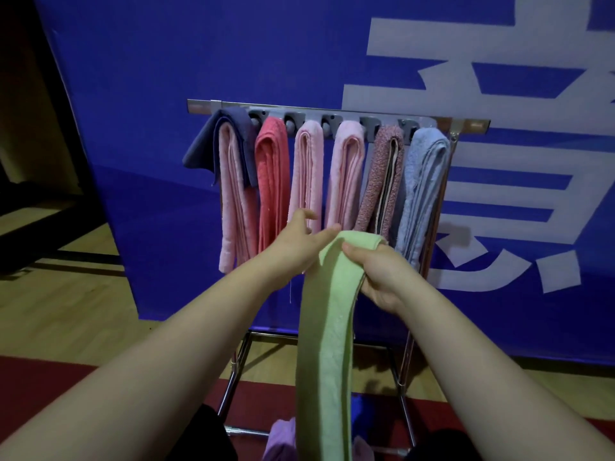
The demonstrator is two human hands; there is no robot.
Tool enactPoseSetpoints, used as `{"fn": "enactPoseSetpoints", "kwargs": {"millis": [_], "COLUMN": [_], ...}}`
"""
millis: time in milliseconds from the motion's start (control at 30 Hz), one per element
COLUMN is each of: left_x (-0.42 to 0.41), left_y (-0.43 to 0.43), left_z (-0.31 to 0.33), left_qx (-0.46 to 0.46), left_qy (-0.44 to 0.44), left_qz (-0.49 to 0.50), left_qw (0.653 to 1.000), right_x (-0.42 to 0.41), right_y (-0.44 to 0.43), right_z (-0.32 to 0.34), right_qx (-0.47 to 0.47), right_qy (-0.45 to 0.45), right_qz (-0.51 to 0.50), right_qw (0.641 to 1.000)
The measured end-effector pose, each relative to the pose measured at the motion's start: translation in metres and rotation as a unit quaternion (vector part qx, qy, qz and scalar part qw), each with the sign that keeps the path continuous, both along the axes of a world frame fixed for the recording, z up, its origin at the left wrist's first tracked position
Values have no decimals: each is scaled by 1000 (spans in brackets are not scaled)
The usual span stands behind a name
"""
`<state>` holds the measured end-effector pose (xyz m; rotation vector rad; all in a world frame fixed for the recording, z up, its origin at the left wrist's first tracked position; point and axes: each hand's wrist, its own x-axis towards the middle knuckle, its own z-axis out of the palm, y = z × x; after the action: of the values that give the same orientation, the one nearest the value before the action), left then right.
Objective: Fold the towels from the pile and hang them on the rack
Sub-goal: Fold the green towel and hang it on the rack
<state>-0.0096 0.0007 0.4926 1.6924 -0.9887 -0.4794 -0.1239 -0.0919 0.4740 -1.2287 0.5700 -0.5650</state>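
Wood floor (66, 304), red band; blue banner (199, 61) behind rack (199, 106). Green towel (326, 344) hangs before rack, long axis vertical, folded end uppermost. Right hand (382, 277) fingers grip it; left hand (293, 247) fingers straight, against its top.

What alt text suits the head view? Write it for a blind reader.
A person's right hand grips a long folded green towel near its top fold, the left hand beside it, fingers spread, before a metal rack. Folded towels, pink, coral, speckled and light blue, hang side by side on it, against a blue banner.
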Motion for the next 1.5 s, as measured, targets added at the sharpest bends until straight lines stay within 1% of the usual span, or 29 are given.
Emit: {"fn": "enactPoseSetpoints", "kwargs": {"millis": [67, 100, 167, 233, 267, 333, 400, 467, 533, 600, 800, 900, 967, 1033, 1100, 1167, 1267, 1333, 1400, 1500], "left_x": [-3, -4, -11, -19, -22, -29, -34, -37, -36, -32, -24, -21, -17, -12, -6, -1, 8, 14, 18, 18], "left_y": [-1, 0, 3, 2, -1, -9, -17, -23, -26, -28, -21, -17, -15, -14, -13, -12, -14, -16, -18, -20], "left_z": [-10, -14, -21, -31, -37, -50, -61, -65, -67, -70, -85, -89, -89, -85, -77, -65, -47, -35, -24, -12], "left_qx": [-33, -28, 9, 47, 63, 84, 58, 2, -21, -12, 58, 112, 130, 133, 130, 124, 97, 59, 34, 27], "left_qy": [-77, -116, -180, -238, -268, -307, -296, -264, -244, -241, -251, -283, -313, -319, -297, -255, -248, -246, -244, -274], "left_qz": [-2, -24, -83, -104, -92, -34, 46, 128, 180, 200, 242, 261, 268, 262, 240, 220, 209, 202, 186, 167], "left_qw": [996, 993, 980, 965, 957, 947, 952, 956, 953, 950, 936, 916, 902, 901, 915, 934, 941, 946, 951, 947], "right_x": [3, 4, 6, 8, 9, 12, 16, 21, 25, 27, 30, 26, 24, 20, 18, 15, 13, 10, 9, 9], "right_y": [-4, -5, -5, -2, 0, 5, 10, 13, 16, 15, 9, 4, -1, -7, -13, -17, -21, -15, -5, 12], "right_z": [2, 3, 5, 9, 12, 19, 26, 32, 37, 41, 47, 46, 44, 41, 38, 34, 25, 18, 11, 3], "right_qx": [38, 58, 98, 130, 145, 172, 196, 209, 217, 220, 239, 239, 240, 242, 241, 242, 251, 246, 235, 229], "right_qy": [-5, -13, -48, -78, -86, -97, -117, -139, -154, -169, -217, -237, -248, -255, -252, -241, -201, -137, -54, 32], "right_qz": [-35, -51, -74, -80, -77, -76, -81, -88, -91, -101, -116, -135, -153, -170, -189, -209, -203, -160, -94, -14], "right_qw": [999, 997, 991, 985, 983, 977, 970, 964, 960, 955, 940, 932, 926, 921, 918, 917, 925, 946, 966, 973]}}
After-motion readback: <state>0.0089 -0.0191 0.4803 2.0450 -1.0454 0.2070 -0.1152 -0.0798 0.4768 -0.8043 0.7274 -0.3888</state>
